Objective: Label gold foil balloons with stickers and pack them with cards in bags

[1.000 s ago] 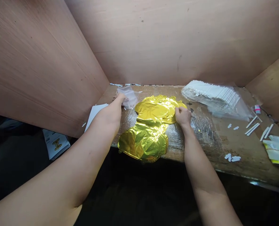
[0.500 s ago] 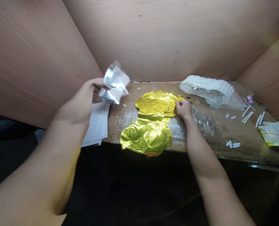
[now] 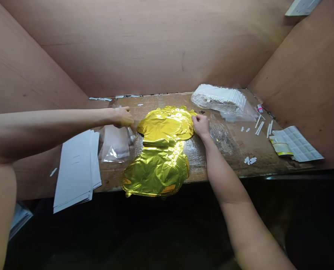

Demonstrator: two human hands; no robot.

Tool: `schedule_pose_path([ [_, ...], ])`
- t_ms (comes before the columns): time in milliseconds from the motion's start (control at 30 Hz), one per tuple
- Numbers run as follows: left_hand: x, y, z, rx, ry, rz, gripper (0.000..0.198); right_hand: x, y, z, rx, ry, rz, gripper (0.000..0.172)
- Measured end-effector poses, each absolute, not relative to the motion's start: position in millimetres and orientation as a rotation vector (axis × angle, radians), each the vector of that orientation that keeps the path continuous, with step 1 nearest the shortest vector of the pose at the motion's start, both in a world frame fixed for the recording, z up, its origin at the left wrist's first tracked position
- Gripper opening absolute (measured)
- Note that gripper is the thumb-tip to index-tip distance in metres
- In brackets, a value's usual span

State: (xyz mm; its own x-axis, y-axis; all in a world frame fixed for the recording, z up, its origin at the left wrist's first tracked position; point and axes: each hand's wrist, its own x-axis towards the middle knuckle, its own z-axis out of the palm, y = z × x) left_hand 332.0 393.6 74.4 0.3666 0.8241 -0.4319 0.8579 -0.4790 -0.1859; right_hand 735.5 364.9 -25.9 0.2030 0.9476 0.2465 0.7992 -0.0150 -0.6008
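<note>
**Foil Balloon and Clear Bag on Bench: Hand Status**

The gold foil balloon [image 3: 158, 153] lies flat on the cardboard-topped bench [image 3: 229, 161], between both hands. The right hand [image 3: 201, 125] pinches the balloon's upper edge with bunched fingers. The left hand [image 3: 122, 117] has its fingers closed at the top edge of a clear plastic bag [image 3: 114, 145], which lies just beside the balloon. Toward the far right corner, a larger plastic bag [image 3: 223, 101] contains stacked white card strips. A small pink-capped bottle [image 3: 259, 108] lies nearby. Marks on the white sheets [image 3: 77, 168] and the print on a yellow-edged packet [image 3: 279, 146] are too small to read.
</note>
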Motion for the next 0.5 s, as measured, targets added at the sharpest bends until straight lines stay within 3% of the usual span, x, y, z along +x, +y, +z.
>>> schedule_pose_path([
  [167, 327, 377, 74, 2.847, 1.264, -0.661, 0.064, 733, 365, -23, -1.838, -1.641, 0.317, 0.038],
  [300, 370, 335, 33, 2.964, 0.776, -0.333, 0.054, 725, 361, -17, -1.819, -1.663, 0.354, 0.038],
  [433, 430, 292, -16, 2.865, 1.013, -0.098, 0.083, 729, 353, -5, -1.823, -1.625, 0.334, 0.036],
  [500, 449, 286, -28, 2.819, 1.166, -0.043, 0.088, 741, 352, 5, -1.836, -1.583, 0.195, 0.035],
])
